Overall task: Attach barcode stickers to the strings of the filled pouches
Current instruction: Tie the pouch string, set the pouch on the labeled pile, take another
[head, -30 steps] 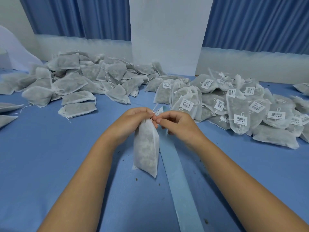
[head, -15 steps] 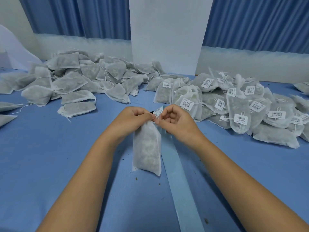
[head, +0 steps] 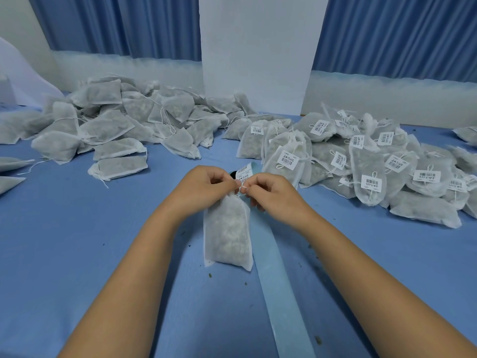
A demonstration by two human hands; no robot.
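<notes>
Step in hand: string preparation. Left hand (head: 204,187) grips the neck of the pouch (head: 228,236), held upright over the table (head: 77,241); right hand (head: 273,195) pinches its string (head: 242,187). Next move likely requires a sticker (head: 244,174) from just behind.

1. Around the middle pouch (head: 227,233), the blue table (head: 77,241) is open at 9 o'clock.
2. At 10 and 11 o'clock a heap of plain pouches (head: 116,125) blocks the way.
3. At 1 and 2 o'clock a heap of stickered pouches (head: 361,164) blocks it.
4. At 12 o'clock a thin gap sits between the heaps.
5. A flat paper strip (head: 278,293) lies at 5 o'clock.
</notes>
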